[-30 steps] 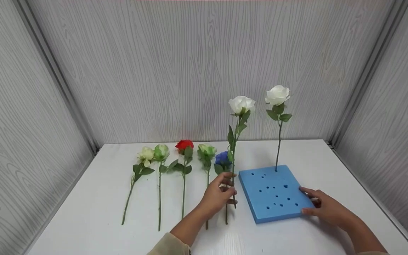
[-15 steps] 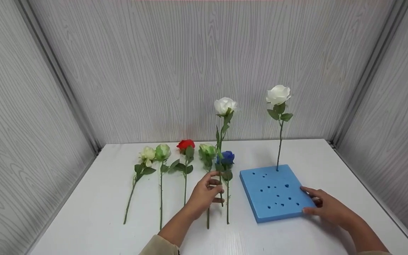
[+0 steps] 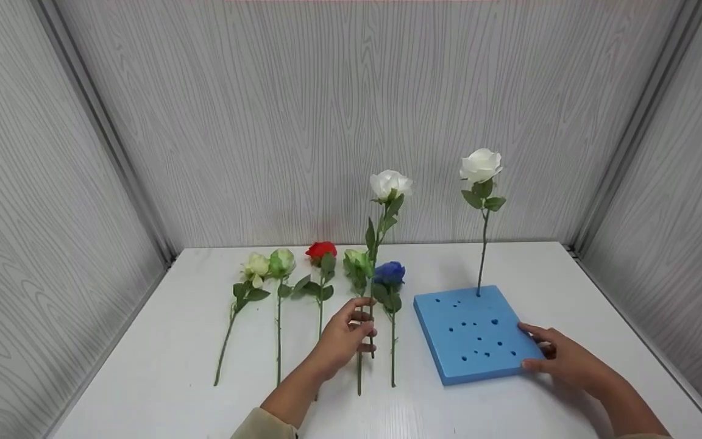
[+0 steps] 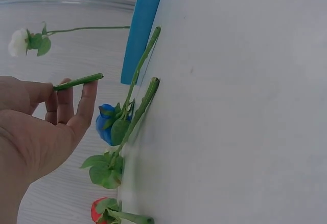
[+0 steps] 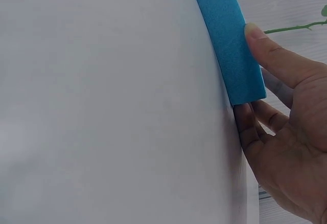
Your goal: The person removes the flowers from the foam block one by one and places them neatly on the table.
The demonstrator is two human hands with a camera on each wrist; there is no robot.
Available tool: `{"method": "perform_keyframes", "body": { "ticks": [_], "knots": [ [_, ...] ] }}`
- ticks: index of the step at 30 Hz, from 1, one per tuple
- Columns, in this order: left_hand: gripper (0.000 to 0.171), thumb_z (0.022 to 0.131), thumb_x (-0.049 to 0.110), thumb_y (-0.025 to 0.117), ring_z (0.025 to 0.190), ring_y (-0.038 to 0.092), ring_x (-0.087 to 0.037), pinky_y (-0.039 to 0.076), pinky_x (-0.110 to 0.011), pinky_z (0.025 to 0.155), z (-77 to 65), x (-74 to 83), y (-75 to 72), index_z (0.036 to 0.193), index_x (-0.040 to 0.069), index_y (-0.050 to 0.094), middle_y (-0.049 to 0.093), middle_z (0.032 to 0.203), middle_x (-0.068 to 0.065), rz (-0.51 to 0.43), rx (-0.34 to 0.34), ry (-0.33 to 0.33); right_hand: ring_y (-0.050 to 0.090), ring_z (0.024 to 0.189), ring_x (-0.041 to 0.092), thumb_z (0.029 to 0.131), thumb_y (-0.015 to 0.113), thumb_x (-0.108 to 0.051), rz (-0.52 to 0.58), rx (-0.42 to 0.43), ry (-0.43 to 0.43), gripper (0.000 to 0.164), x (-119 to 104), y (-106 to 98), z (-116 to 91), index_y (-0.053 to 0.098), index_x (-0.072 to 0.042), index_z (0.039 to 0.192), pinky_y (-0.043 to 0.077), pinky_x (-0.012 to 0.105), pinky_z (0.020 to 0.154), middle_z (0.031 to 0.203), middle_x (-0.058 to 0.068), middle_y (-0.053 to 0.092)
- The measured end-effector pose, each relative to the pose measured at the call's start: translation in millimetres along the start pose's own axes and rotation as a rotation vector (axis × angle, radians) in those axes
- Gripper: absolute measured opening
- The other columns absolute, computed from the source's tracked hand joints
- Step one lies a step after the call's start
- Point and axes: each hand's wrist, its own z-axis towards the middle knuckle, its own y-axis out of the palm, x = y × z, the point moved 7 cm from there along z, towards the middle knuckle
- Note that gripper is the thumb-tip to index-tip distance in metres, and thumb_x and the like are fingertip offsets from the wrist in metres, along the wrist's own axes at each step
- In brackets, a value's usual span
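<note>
My left hand [image 3: 340,342] pinches the lower stem of a white rose [image 3: 390,185], which stands nearly upright above the table. In the left wrist view, the cut end of its stem [image 4: 82,81] pokes out past the fingers. My right hand [image 3: 564,361] grips the right edge of a blue foam block [image 3: 439,314] with several holes in its top. The right wrist view has the thumb on the block's upper edge and the other fingers against its side. Another white rose [image 3: 481,166] stands upright in a hole at the block's back edge.
Left of the block lie a blue rose [image 3: 390,272], a green rose [image 3: 358,262], a red rose [image 3: 322,250], another pale green rose [image 3: 281,263] and a cream flower [image 3: 256,266], stems pointing forward. Grey wood-grain panels [image 3: 326,122] enclose the white table [image 3: 162,366].
My left hand has moved left with the white rose, away from the block and past the blue rose, slowing in the last half second. The right hand keeps its place on the block.
</note>
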Motion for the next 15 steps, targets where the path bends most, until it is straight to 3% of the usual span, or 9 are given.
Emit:
{"method": "perform_keyframes", "body": {
  "ticks": [5, 10, 15],
  "knots": [
    [0.04, 0.111, 0.008, 0.059, 0.108, 0.069, -0.026, 0.068, -0.04, 0.084, -3.1, -1.0, -6.3, 0.149, 0.02, 0.056, 0.06, 0.127, -0.014, 0.009, -0.005, -0.001, 0.049, 0.144, 0.06, 0.093, 0.083, -0.051, -0.012, 0.001, 0.001, 0.102, 1.8, -0.3, 1.3, 0.031, -0.01, 0.171, 0.049, 0.07, 0.114, 0.163, 0.039, 0.041],
    [0.041, 0.111, 0.008, 0.06, 0.115, 0.069, -0.033, 0.069, -0.042, 0.085, -7.3, -1.0, -13.0, 0.15, 0.02, 0.056, 0.061, 0.127, -0.014, 0.024, 0.007, -0.01, 0.049, 0.144, 0.06, 0.093, 0.083, -0.051, -0.018, 0.002, -0.001, 0.101, 1.8, -0.8, 2.1, 0.032, -0.01, 0.17, 0.048, 0.07, 0.115, 0.163, 0.039, 0.041],
    [0.042, 0.112, 0.011, 0.06, 0.117, 0.07, -0.033, 0.069, -0.043, 0.087, -11.5, -0.2, -21.5, 0.152, 0.021, 0.055, 0.061, 0.131, -0.017, 0.051, 0.022, -0.027, 0.047, 0.146, 0.061, 0.092, 0.084, -0.052, -0.007, -0.002, 0.008, 0.102, 2.4, -0.8, 2.8, 0.032, -0.011, 0.171, 0.046, 0.071, 0.116, 0.164, 0.038, 0.039]
  ]
}}
